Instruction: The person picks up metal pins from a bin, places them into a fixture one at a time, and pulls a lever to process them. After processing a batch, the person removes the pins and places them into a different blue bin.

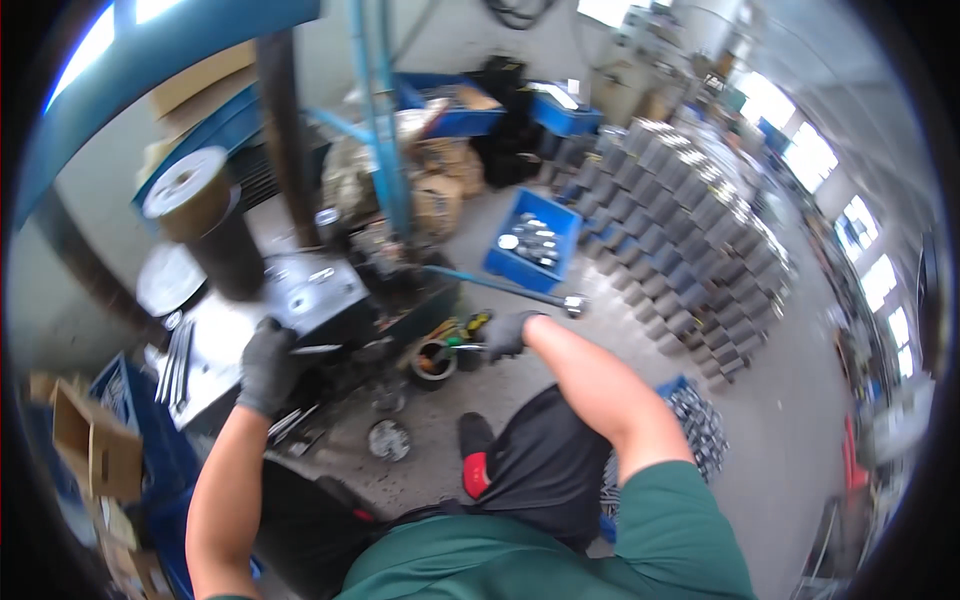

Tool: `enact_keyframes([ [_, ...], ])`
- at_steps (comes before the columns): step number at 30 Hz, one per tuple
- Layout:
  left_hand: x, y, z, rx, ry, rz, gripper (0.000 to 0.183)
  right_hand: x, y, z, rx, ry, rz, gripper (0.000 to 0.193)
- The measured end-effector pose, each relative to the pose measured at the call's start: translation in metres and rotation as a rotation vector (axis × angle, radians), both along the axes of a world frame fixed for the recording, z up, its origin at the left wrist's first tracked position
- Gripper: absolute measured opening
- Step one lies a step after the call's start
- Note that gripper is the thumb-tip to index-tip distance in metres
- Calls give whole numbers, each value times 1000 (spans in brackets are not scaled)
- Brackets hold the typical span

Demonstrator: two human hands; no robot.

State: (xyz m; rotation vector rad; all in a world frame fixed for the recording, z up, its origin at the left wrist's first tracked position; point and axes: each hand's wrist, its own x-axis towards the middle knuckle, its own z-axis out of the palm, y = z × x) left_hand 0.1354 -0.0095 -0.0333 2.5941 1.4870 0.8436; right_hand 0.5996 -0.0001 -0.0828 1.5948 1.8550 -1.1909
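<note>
My left hand [268,368], in a dark grey glove, is closed at the near edge of the metal press table [225,345]. A slim metal rod [318,349] sticks out from its fingers to the right. My right hand [507,334], gloved the same way, is closed beside a small round pot [432,376]. From it a thin, light-coloured handle or shaft [468,347] points toward the pot; motion blur hides its kind. Something yellow and black [474,323] lies just beyond these fingers. More slim rods [176,368] lie on the table, left of my left hand.
A blue bin of metal parts [530,268] stands on the floor ahead, with a long-handled tool [572,304] near it. Stacked metal cylinders [680,240] rise to the right. A tin of small pieces [389,440] sits near my feet. Cardboard boxes [95,440] are at left.
</note>
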Motion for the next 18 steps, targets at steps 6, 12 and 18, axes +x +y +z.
enact_keyframes([
  [6, 25, 10, -18, 82, 76, 104, 48, -46, 2, 46, 371, 64, 136, 53],
  [12, 36, 3, 0, 63, -129, 114, 26, -97, -6, 110, 681, 262, 92, 48],
  [18, 60, 14, 17, -214, -901, -1, 9, -157, 2, 136, 882, 749, -311, 33],
])
